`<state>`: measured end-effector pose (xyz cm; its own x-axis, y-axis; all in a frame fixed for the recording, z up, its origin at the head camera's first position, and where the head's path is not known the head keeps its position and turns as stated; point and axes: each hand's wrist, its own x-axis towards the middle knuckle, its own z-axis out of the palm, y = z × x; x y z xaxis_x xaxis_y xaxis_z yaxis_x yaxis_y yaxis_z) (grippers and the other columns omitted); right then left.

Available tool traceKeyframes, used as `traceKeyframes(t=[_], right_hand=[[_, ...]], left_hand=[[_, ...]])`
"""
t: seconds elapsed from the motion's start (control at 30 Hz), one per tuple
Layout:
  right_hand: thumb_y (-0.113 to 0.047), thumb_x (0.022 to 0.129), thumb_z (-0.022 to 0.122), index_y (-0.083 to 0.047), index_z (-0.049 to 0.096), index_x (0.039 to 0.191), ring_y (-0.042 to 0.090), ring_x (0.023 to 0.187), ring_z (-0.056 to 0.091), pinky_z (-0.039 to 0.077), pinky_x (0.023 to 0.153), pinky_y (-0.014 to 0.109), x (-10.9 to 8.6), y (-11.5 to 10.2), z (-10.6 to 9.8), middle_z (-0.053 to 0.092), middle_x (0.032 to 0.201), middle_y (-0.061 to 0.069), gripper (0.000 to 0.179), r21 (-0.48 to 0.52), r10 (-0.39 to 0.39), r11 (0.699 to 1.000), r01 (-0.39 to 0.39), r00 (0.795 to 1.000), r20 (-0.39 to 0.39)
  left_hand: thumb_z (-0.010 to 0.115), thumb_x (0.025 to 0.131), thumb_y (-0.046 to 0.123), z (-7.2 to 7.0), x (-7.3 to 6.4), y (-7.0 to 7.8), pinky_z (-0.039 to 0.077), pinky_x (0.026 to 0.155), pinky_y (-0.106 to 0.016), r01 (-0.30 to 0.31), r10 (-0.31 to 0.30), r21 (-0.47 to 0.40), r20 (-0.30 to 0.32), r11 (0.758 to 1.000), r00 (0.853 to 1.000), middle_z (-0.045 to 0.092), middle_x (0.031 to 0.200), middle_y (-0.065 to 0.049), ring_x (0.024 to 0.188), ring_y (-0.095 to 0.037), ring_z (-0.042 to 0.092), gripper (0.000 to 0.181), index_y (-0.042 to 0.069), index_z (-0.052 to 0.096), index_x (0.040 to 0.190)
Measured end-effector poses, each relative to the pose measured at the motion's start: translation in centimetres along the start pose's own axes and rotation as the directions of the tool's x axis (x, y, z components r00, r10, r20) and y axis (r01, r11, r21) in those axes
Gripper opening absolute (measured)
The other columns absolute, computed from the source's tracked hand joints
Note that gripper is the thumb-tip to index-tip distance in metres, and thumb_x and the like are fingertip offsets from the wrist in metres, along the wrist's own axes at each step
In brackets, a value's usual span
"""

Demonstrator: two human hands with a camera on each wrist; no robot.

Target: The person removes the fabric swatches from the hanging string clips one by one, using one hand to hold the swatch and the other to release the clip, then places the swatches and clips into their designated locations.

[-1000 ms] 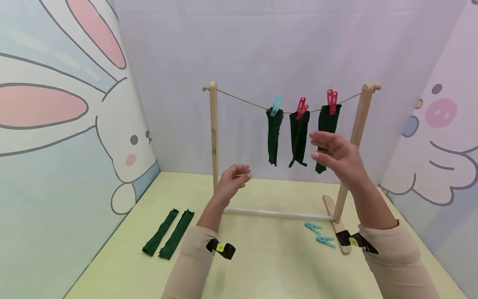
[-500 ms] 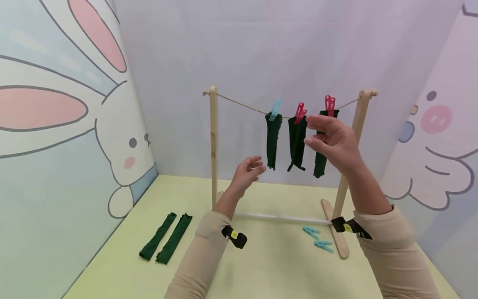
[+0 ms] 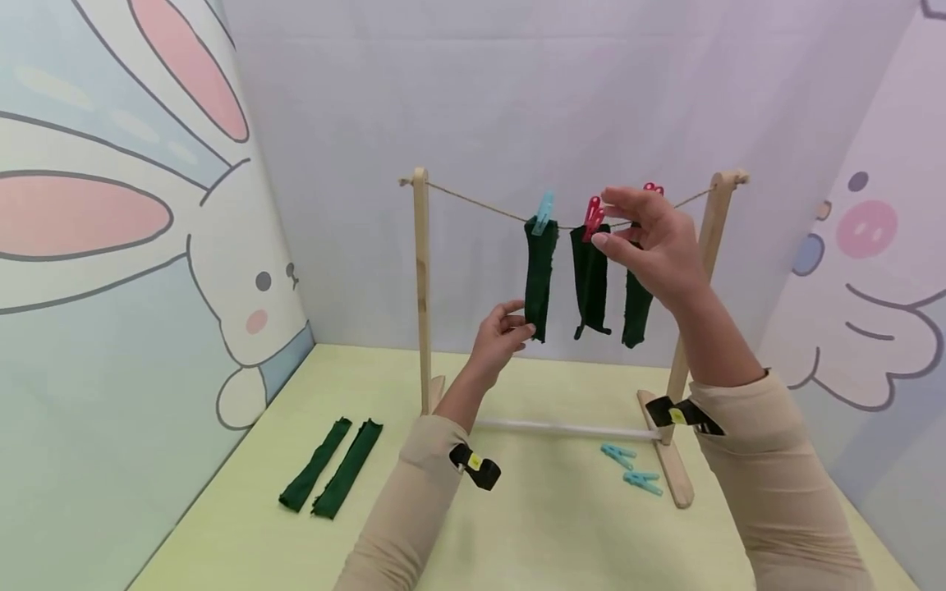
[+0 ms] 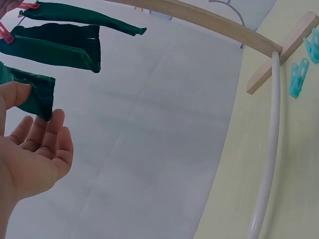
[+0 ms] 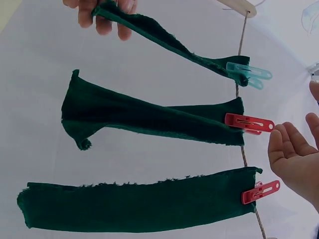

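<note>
Green cloth strip (image 3: 541, 279), hung from cord (image 3: 480, 201) by blue clothespin (image 3: 543, 215), left hand (image 3: 500, 336) spread about its lower end, right hand (image 3: 656, 245) spread beside red clothespin (image 3: 594, 215); best straightened gently, without tugging

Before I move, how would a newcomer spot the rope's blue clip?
Find the wooden frame, then the rope across its top. Three green strips hang there; take the one at the left hand. At its top sits the blue clip; the rope's other clips are red, and other blue ones lie on the table.
</note>
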<state>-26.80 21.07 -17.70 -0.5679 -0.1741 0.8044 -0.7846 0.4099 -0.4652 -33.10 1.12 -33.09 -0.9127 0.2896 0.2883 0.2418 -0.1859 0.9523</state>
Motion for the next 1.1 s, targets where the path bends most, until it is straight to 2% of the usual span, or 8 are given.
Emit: traceKeyframes(t=[0.17,0.3,0.53,0.67,0.8,0.93,1.0,1.1], right_hand=[[-0.005,0.082,0.069,-0.001,0.053,0.126,0.02,0.109,0.052,0.045,0.084,0.023,1.4,-0.4,0.3,0.054,0.125,0.009,0.047,-0.048,-0.015,0.999,0.014,1.0,-0.016],[-0.004,0.082,0.069,0.0,0.053,0.126,0.019,0.11,0.051,0.044,0.087,0.025,2.7,-0.5,0.6,0.055,0.126,0.01,0.047,-0.07,-0.009,0.998,0.008,1.0,-0.018],[-0.014,0.085,0.068,-0.002,0.056,0.124,0.021,0.112,0.049,0.04,0.091,0.026,4.6,0.8,1.7,0.055,0.126,0.008,0.043,-0.223,-0.072,0.972,0.08,0.996,0.046],[-0.023,0.089,0.063,-0.003,0.057,0.125,0.023,0.114,0.048,0.039,0.094,0.035,5.3,1.3,2.2,0.055,0.127,0.011,0.041,-0.276,-0.022,0.96,0.052,0.994,0.111],[-0.023,0.092,0.06,-0.001,0.057,0.124,0.028,0.114,0.048,0.04,0.093,0.043,6.0,1.4,2.6,0.055,0.124,0.015,0.039,-0.309,0.04,0.951,0.026,0.978,0.204],[-0.018,0.09,0.064,0.002,0.06,0.118,0.027,0.102,0.052,0.043,0.082,0.037,6.2,1.6,2.8,0.06,0.112,0.016,0.034,-0.302,0.06,0.953,0.024,0.962,0.266],[-0.016,0.088,0.065,0.002,0.062,0.114,0.025,0.095,0.053,0.042,0.076,0.032,6.2,1.5,2.8,0.062,0.104,0.015,0.032,-0.3,0.068,0.954,0.019,0.958,0.278],[-0.012,0.086,0.067,0.003,0.063,0.109,0.023,0.089,0.054,0.042,0.074,0.029,6.3,1.2,2.7,0.062,0.096,0.015,0.028,-0.303,0.064,0.953,0.025,0.958,0.28]], left_hand=[[0.061,0.089,0.003,-0.2,-0.5,0.1,0.048,0.075,-0.033,-0.048,0.05,0.028,-0.043,0.998,0.998,0.059,0.091,-0.005,0.083,-0.014,0.058,0.028,-0.001,0.056,0.116],[0.064,0.086,0.0,-0.5,-0.6,-0.2,0.047,0.071,-0.03,-0.082,0.084,0.019,-0.072,0.996,0.994,0.06,0.086,-0.005,0.079,-0.014,0.057,0.023,-0.003,0.058,0.108],[0.066,0.083,-0.003,-0.8,-1.0,-0.2,0.047,0.072,-0.026,-0.083,0.082,-0.008,-0.068,0.997,0.994,0.059,0.084,-0.006,0.078,-0.015,0.056,0.021,-0.006,0.059,0.104],[0.067,0.082,-0.004,-1.0,-1.0,-0.4,0.048,0.075,-0.026,-0.077,0.077,-0.006,-0.057,0.997,0.995,0.06,0.085,-0.007,0.079,-0.015,0.058,0.023,-0.007,0.06,0.104],[0.067,0.082,-0.006,-1.1,-1.0,-0.5,0.049,0.075,-0.025,-0.07,0.07,0.002,-0.055,0.998,0.996,0.06,0.085,-0.006,0.079,-0.016,0.058,0.023,-0.008,0.061,0.104],[0.066,0.081,-0.008,-1.1,-1.0,-0.6,0.049,0.074,-0.026,-0.078,0.078,0.001,-0.057,0.997,0.995,0.061,0.086,-0.007,0.079,-0.016,0.058,0.023,-0.008,0.062,0.104],[0.066,0.081,-0.008,-1.1,-1.0,-0.5,0.049,0.074,-0.026,-0.085,0.084,-0.004,-0.058,0.996,0.995,0.061,0.086,-0.009,0.079,-0.016,0.058,0.023,-0.008,0.062,0.104],[0.066,0.081,-0.009,-1.1,-1.0,-0.5,0.049,0.074,-0.025,-0.087,0.087,-0.01,-0.059,0.996,0.994,0.061,0.086,-0.01,0.079,-0.016,0.057,0.023,-0.008,0.062,0.103]])
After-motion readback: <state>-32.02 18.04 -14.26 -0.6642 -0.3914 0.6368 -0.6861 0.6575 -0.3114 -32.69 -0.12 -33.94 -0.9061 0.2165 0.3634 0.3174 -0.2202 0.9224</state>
